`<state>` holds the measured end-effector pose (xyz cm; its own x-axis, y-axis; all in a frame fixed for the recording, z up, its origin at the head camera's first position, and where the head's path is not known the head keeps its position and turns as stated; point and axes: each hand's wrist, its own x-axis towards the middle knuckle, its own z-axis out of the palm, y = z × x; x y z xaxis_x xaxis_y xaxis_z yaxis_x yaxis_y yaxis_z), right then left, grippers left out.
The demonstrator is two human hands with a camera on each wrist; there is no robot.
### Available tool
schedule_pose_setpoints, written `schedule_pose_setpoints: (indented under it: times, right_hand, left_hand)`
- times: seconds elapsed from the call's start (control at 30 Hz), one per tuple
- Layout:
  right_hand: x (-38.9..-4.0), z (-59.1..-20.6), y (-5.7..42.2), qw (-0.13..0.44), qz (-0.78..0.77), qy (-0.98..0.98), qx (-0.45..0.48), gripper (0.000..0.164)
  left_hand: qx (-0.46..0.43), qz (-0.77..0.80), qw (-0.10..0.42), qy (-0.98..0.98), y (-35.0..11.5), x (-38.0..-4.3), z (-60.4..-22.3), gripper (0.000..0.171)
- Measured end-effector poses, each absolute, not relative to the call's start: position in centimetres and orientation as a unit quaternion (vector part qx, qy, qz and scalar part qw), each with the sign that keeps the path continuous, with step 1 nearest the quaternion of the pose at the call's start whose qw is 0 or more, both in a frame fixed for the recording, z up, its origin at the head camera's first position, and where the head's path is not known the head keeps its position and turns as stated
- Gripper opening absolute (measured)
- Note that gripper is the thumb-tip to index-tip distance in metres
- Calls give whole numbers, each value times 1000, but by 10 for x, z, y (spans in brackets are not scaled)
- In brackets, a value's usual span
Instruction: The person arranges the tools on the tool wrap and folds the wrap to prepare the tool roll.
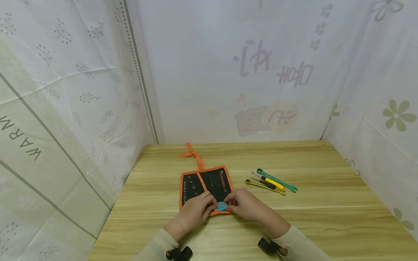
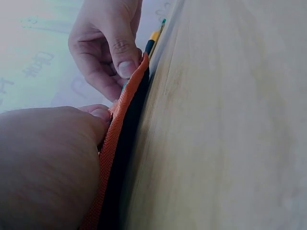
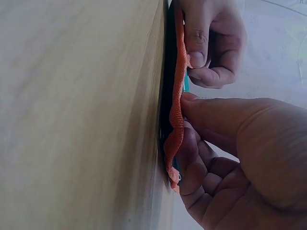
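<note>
A black fabric tool pouch (image 1: 212, 183) with orange trim lies flat on the wooden table. At its near edge a small teal and grey ribbed piece (image 1: 222, 206) shows between the two hands; its exact kind is unclear. My left hand (image 1: 197, 208) pinches the pouch's orange edge just left of that piece. From the other side, my right hand (image 1: 246, 204) grips the edge at the near right corner, thumb against the orange trim (image 3: 177, 117). In the right wrist view the trim bends in waves beside the right fingers, and a sliver of teal shows between the hands.
Right of the pouch lie a green ratchet wrench (image 1: 277, 179), a yellow wrench (image 1: 281, 193), a yellow-handled screwdriver (image 1: 274, 182) and a black-handled screwdriver (image 1: 267, 184). An orange strap (image 1: 198, 159) extends from the pouch's far edge. Printed curtains (image 1: 202, 72) surround the table (image 1: 147, 181).
</note>
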<state>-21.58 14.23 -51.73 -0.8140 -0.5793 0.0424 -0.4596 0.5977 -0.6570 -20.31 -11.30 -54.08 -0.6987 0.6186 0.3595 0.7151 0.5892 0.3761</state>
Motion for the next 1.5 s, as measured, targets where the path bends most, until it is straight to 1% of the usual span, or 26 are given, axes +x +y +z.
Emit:
schedule_pose_setpoints:
  times: [0.3, 0.47, 0.67, 0.87, 1.07, 1.2, 1.5]
  right_hand:
    - [-215, -517, 146, 95, -361, 886, -275, 10]
    - [-216, -515, 149, 98, -368, 886, -266, 9]
    - [-218, -515, 159, 84, -375, 888, -254, 12]
    - [-222, -518, 177, 83, -382, 895, -214, 13]
    - [-227, -517, 197, 49, -387, 900, -194, 14]
    - [-228, -516, 211, 33, -400, 898, -179, 15]
    - [-235, -513, 247, 38, -419, 899, -122, 18]
  left_hand:
    - [-364, -270, 77, -888, -113, -201, -537, 8]
    - [-365, -273, 78, -886, -113, -201, -533, 7]
    - [-359, -276, 76, -888, -114, -202, -533, 6]
    - [-351, -283, 76, -889, -117, -204, -536, 6]
    - [-335, -276, 99, -895, -121, -208, -538, 6]
    - [-329, -266, 102, -900, -123, -210, -538, 5]
    - [-321, -257, 89, -907, -126, -209, -537, 7]
